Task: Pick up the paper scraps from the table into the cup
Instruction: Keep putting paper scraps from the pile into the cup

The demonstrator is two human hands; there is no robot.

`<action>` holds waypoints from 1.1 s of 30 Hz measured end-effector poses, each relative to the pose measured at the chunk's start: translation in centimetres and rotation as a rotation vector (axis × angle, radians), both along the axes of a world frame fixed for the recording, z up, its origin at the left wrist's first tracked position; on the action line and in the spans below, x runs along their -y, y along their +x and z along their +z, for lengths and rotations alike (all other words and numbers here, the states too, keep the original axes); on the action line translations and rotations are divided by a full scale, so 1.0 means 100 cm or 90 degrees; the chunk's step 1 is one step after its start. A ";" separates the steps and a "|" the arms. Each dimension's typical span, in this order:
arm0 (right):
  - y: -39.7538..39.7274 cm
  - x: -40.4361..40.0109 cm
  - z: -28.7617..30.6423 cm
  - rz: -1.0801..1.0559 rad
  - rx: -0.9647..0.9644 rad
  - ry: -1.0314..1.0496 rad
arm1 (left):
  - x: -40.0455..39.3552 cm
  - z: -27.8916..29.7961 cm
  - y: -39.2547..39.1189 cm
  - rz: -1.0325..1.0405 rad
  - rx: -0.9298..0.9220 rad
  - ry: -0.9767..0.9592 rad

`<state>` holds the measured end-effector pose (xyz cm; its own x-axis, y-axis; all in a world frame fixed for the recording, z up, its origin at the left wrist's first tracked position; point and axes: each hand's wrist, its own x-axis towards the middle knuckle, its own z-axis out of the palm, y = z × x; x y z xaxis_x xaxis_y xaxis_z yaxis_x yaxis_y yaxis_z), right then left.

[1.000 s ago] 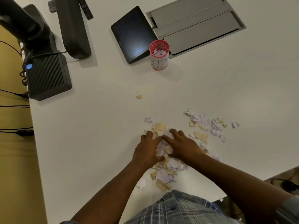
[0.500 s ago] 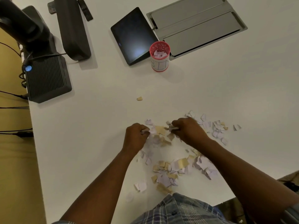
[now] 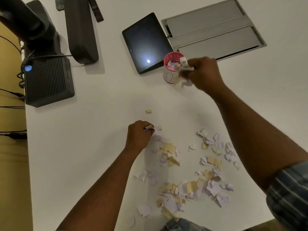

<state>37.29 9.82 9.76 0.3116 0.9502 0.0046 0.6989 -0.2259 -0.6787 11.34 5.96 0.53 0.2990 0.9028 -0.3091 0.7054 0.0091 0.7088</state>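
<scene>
Holding scraps already, the cup [image 3: 170,69] meets right fingers [image 3: 191,72] gripping more scraps [image 3: 184,68].

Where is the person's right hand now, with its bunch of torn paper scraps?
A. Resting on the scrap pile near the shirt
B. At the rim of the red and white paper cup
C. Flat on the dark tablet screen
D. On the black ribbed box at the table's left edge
B: the right hand grips a bunch of scraps right beside the red and white paper cup, at its rim.
</scene>
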 end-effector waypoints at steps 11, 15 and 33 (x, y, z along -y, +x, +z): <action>0.012 -0.088 -0.034 0.045 0.211 -0.092 | -0.002 -0.005 -0.013 0.013 -0.002 0.017; -0.001 -0.104 -0.039 0.096 0.339 -0.261 | -0.004 -0.002 -0.013 0.012 0.002 0.020; 0.004 -0.084 -0.014 -0.029 0.265 -0.109 | -0.049 0.041 0.028 0.010 0.093 0.058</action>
<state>37.65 18.24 8.35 0.3577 0.9337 -0.0170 0.8913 -0.3468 -0.2919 14.17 10.87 4.60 0.3199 0.9301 -0.1804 0.5953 -0.0491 0.8020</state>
